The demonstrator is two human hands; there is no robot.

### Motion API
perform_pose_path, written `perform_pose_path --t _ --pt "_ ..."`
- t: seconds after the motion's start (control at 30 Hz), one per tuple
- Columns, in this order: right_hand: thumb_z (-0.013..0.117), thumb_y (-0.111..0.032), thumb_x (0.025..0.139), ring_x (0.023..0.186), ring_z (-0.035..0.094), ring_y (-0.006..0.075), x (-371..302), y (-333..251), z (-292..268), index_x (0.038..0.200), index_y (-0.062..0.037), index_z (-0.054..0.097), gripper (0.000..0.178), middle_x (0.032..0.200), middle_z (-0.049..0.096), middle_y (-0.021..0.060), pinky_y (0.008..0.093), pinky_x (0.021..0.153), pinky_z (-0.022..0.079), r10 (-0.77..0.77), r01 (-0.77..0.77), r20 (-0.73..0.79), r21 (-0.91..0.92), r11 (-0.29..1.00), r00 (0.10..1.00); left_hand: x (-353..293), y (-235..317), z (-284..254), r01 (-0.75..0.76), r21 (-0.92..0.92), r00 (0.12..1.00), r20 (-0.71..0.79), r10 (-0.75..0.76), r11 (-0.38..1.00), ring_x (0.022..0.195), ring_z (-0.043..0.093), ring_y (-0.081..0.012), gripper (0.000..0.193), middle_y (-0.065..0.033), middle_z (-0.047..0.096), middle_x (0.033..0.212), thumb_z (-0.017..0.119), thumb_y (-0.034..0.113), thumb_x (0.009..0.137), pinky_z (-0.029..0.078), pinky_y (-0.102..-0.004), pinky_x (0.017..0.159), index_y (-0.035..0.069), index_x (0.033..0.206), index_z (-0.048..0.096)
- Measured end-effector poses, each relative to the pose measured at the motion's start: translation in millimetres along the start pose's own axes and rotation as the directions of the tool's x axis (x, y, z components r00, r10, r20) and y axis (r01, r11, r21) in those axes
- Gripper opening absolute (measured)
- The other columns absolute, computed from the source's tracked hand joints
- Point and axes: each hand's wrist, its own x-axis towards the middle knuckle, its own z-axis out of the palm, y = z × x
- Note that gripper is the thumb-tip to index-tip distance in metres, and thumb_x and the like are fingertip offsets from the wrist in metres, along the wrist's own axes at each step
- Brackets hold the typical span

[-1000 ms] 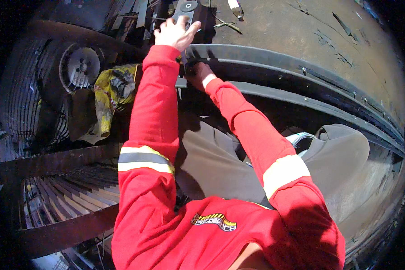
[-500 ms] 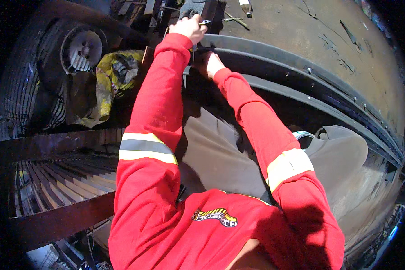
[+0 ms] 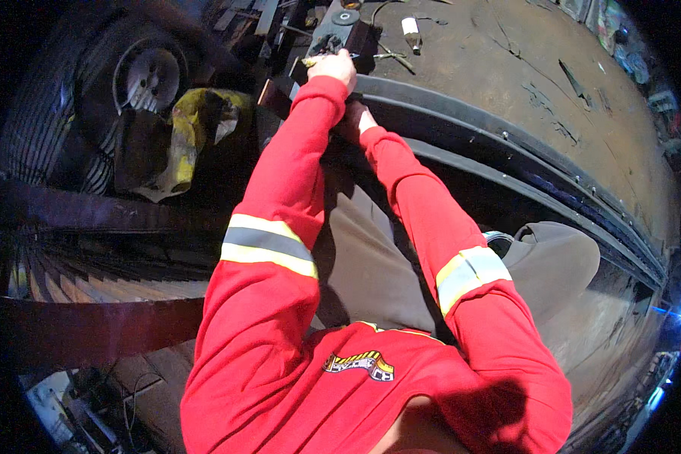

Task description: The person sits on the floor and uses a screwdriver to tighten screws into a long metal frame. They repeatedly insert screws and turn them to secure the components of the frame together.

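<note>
A worker in a red reflective-striped shirt reaches far across a curved dark steel rail [image 3: 507, 147]. The left hand [image 3: 331, 66] is closed over a small dark tool [image 3: 321, 47] at the rail's far edge, seemingly to steady it; the right hand [image 3: 359, 121] rests just below against the rail, its grip hidden. A yellow rag [image 3: 185, 136] lies left.

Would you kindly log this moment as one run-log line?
left hand: on dark tool, grip unclear | right hand: at curved metal rail | yellow rag: left, untouched
</note>
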Motion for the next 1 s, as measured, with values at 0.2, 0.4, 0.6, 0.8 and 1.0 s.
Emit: perform_pose_path --t 0.2,0.4,0.6,0.8,1.0 --pt "0.062 -0.024 0.079 0.099 0.061 0.0388 -10.4 3.2 -9.5 0.100 -0.0036 0.066 0.030 0.100 0.065 0.0234 0.0433 0.084 0.050 -0.001 0.002 -0.016 0.054 0.999 1.000 -34.6 3.6 -25.7 0.139 -0.083 0.984 -0.103 -0.148 0.987 0.099 0.063 -0.0355 0.068 -0.0230 0.064 0.104 0.063 0.056 0.077 0.050 -0.0458 0.084 0.003 0.116 0.047" --pt "0.067 -0.018 0.076 0.099 0.062 0.0393 -11.6 8.9 4.8 0.092 0.0055 0.063 0.029 0.096 0.064 0.0284 0.0436 0.083 0.049 0.150 -0.132 -0.039 0.299 0.945 0.988 -45.0 -14.7 -13.5 0.209 -0.093 0.971 0.138 -0.196 0.973 0.105 0.062 -0.0334 0.064 -0.0237 0.063 0.112 0.065 0.050 0.076 0.049 -0.0428 0.090 0.000 0.115 0.058" --pt "0.065 -0.015 0.077 0.100 0.062 0.0389 -8.7 19.7 5.0 0.095 0.0055 0.062 0.027 0.099 0.064 0.0279 0.0436 0.084 0.049 0.164 -0.143 -0.046 0.298 0.944 0.985 -38.2 -9.2 13.0 0.073 -0.198 0.995 -0.056 -0.086 0.977 0.085 0.066 -0.0379 0.046 -0.0251 0.067 0.089 0.058 0.037 0.082 0.053 -0.0448 0.076 -0.003 0.104 0.056" --pt "0.054 -0.001 0.073 0.104 0.059 0.0426 -26.1 -21.4 -32.4 0.095 0.0098 0.059 0.025 0.102 0.061 0.0324 0.0451 0.086 0.049 0.244 -0.241 0.026 0.291 0.926 0.969 -35.1 -13.1 6.5 0.012 -0.061 0.971 -0.237 -0.026 0.998 0.079 0.067 -0.0385 0.048 -0.0236 0.067 0.082 0.070 0.038 0.077 0.054 -0.0458 0.071 -0.003 0.098 0.056" --pt "0.061 -0.005 0.071 0.096 0.063 0.0391 -26.9 -1.2 -28.5 0.094 0.0037 0.061 0.025 0.097 0.064 0.0278 0.0450 0.080 0.051 0.116 -0.065 -0.146 0.315 0.947 0.982 8.4 15.4 -58.3 -0.118 -0.533 0.700 -0.643 -0.310 0.838 0.076 0.064 -0.0437 0.041 -0.0281 0.064 0.080 0.061 0.037 0.080 0.050 -0.0497 0.071 -0.003 0.089 0.054"
